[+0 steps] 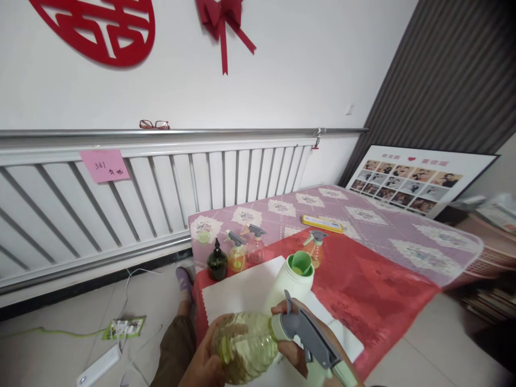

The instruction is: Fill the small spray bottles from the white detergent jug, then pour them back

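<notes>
A clear ribbed spray bottle (245,346) with a yellowish tint lies tilted in front of me. My left hand (209,355) is wrapped round its body. At the neck, my right hand (296,352) grips below the grey trigger sprayer head (314,333), which points down to the right. Just beyond my hands stands a white wide-mouthed bottle (286,282) with a green cup-like piece (299,263) in its mouth. Part of the white bottle is hidden behind my right hand and the sprayer.
A dark pump bottle (217,263) stands at the table's left, beside a yellowish spray bottle (237,258) and a pinkish one (255,250). An orange spray bottle (314,252) and a yellow case (322,223) are farther back. White paper (226,293) covers part of the red cloth (374,295).
</notes>
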Action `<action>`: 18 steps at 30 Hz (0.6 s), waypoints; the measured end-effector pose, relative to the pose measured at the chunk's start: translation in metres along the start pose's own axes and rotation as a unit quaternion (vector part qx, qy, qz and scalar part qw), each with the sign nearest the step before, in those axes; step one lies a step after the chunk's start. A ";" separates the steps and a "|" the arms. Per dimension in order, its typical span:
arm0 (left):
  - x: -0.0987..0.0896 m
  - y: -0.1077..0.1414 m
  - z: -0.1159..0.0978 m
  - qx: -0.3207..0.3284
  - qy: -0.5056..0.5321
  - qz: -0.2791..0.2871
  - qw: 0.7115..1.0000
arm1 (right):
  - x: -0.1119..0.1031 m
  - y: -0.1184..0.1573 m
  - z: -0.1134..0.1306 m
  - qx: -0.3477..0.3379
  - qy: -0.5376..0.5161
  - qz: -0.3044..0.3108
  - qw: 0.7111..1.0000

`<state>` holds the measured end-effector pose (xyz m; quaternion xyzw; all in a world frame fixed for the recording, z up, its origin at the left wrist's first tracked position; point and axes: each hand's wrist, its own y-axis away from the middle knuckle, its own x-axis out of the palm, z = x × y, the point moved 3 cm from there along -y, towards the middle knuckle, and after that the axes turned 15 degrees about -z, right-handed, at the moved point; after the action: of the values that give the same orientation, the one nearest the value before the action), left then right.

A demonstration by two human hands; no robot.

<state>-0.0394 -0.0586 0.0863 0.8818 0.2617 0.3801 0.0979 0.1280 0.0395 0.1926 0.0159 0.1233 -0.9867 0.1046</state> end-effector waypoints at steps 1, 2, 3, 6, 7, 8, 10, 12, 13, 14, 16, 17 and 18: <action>-0.001 0.002 -0.002 0.010 -0.014 0.020 1.000 | -0.001 -0.001 0.002 -0.006 0.014 0.010 1.000; -0.002 0.004 -0.003 0.020 -0.033 0.037 0.999 | -0.003 -0.002 0.004 -0.011 0.021 0.016 1.000; -0.003 0.006 -0.003 0.031 -0.050 0.045 0.997 | -0.004 -0.003 0.005 -0.013 0.023 0.016 1.000; -0.006 0.005 0.001 0.095 -0.056 0.004 0.994 | -0.003 -0.004 0.005 0.000 0.011 0.010 1.000; -0.006 0.004 0.004 0.133 -0.052 -0.023 0.989 | -0.002 -0.003 0.004 0.011 0.005 0.006 1.000; -0.007 0.003 0.007 0.174 -0.051 -0.051 0.982 | -0.001 -0.003 0.002 0.020 -0.002 0.002 1.000; -0.010 0.001 0.013 0.260 -0.059 -0.106 0.958 | 0.003 -0.001 -0.001 0.032 -0.012 0.000 0.999; -0.013 -0.002 0.018 0.326 -0.071 -0.150 0.931 | 0.007 0.000 -0.004 0.031 -0.016 -0.001 0.999; -0.014 -0.004 0.020 0.337 -0.080 -0.158 0.925 | 0.009 0.000 -0.006 0.023 -0.017 -0.005 1.000; -0.015 -0.007 0.022 0.327 -0.093 -0.157 0.927 | 0.010 0.000 -0.008 0.013 -0.017 -0.010 1.000; -0.016 -0.013 0.027 0.265 -0.121 -0.155 0.944 | 0.012 0.000 -0.012 -0.008 -0.012 -0.010 1.000; -0.016 -0.016 0.028 0.236 -0.130 -0.161 0.949 | 0.013 0.000 -0.015 -0.018 -0.008 -0.003 1.000; -0.017 -0.018 0.029 0.218 -0.133 -0.172 0.951 | 0.013 0.001 -0.017 -0.026 -0.002 0.008 1.000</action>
<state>-0.0354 -0.0518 0.0493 0.8658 0.4704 0.1705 0.0010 0.1152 0.0404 0.1749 0.0123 0.1483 -0.9824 0.1130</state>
